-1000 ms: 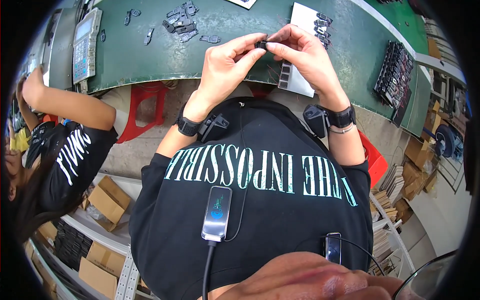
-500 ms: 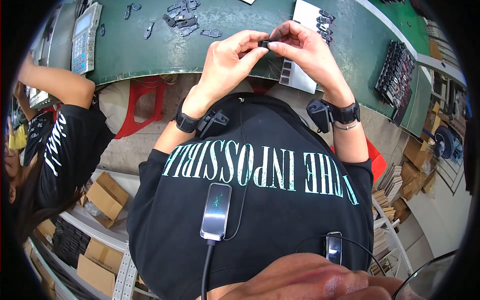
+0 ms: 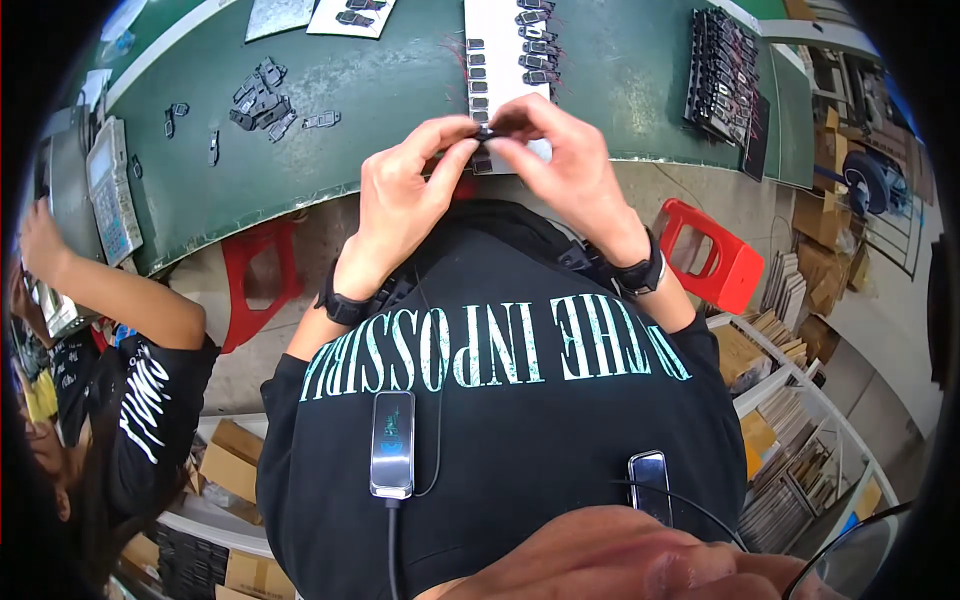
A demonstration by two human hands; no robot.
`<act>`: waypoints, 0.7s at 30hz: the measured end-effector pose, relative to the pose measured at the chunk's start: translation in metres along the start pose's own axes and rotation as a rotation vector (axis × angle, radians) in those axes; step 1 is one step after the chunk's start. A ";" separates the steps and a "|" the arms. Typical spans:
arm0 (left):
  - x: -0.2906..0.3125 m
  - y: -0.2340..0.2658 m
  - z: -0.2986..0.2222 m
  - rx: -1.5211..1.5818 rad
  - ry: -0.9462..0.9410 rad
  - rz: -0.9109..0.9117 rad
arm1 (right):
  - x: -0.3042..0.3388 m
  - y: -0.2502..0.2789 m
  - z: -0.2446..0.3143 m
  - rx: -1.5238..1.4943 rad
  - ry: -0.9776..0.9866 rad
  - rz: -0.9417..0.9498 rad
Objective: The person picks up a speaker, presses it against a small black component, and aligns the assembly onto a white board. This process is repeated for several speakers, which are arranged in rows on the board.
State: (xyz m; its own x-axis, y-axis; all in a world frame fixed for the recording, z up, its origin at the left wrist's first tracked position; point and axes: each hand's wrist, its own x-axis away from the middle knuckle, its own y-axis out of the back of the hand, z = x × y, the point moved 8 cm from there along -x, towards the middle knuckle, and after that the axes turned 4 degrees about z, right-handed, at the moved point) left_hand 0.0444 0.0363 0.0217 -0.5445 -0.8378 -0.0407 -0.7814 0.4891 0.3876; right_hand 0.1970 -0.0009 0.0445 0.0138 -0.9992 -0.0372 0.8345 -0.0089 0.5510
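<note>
Both hands have stayed together over the last second, the left hand (image 3: 405, 195) and right hand (image 3: 560, 165) still pinching one small black part (image 3: 484, 131) between their fingertips, just above the white tray (image 3: 495, 60) at the green table (image 3: 620, 80) edge; the fitting looks unfinished

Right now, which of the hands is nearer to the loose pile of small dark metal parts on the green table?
Left. The left hand sits just right of the pile of small dark metal parts; the right hand is farther right, beyond it.
</note>
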 end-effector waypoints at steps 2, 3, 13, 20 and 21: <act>-0.007 0.001 -0.005 0.157 0.016 -0.075 | 0.005 0.019 -0.017 0.035 -0.046 -0.059; -0.009 0.002 -0.004 0.236 0.024 -0.112 | 0.005 0.023 -0.025 0.032 -0.050 -0.059; 0.001 0.017 0.025 0.171 0.030 -0.153 | 0.000 0.027 -0.041 0.451 0.113 -0.276; 0.012 0.092 0.032 -0.255 -0.054 -0.398 | 0.000 0.035 -0.017 0.452 0.160 -0.363; 0.013 0.106 0.037 -0.400 -0.082 -0.410 | -0.002 0.035 -0.017 0.405 0.121 -0.349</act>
State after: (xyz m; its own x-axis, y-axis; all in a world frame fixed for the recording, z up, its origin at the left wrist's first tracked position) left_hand -0.0573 0.0863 0.0282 -0.2560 -0.9101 -0.3260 -0.7659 -0.0148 0.6428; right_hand 0.2358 0.0016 0.0499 -0.1427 -0.9230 -0.3574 0.5224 -0.3769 0.7649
